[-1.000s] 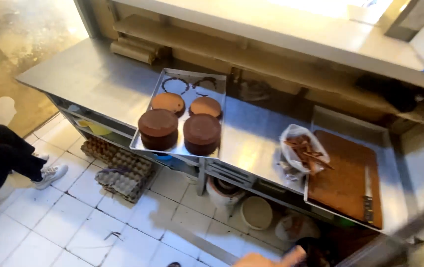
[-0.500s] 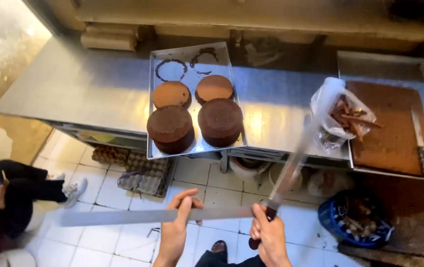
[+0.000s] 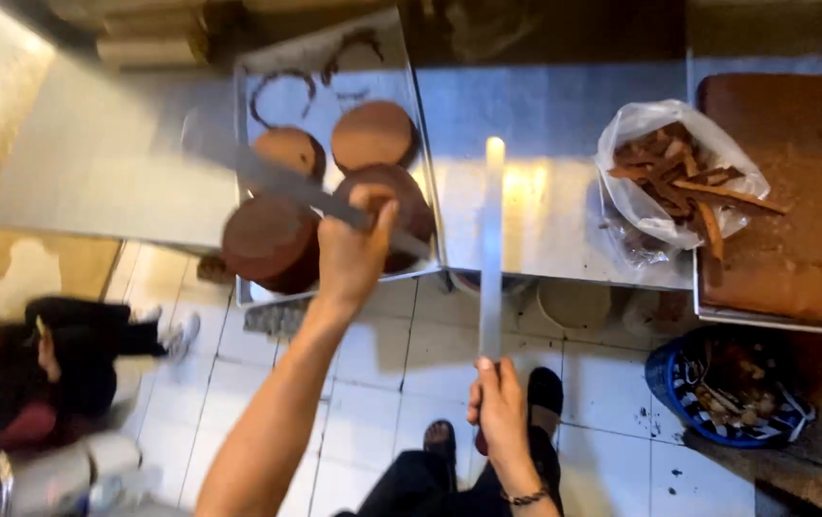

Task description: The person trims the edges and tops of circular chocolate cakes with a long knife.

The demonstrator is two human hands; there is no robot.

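The person's left hand is wrapped around the middle of a long flat metal bar, fingers curled tight about it, and holds it out at a slant above the tray. The bar looks grey and dull, blurred along its length, running from the upper left over the cakes down toward the tray's near right corner. The right hand is clenched around the handle of a long knife, whose pale, narrow, straight blade points away from the person, its tip over the bare steel table just right of the tray.

The tray is a shallow metal one on the table. It holds four round brown cakes: two smaller cakes at the back and two taller dark cakes at the front, with ring-shaped crumb marks on the empty far end. To the right a clear plastic bag lies open, full of brown cake trimmings. Beside it sits a brown board. On the tiled floor below stands a blue basket with scraps inside.
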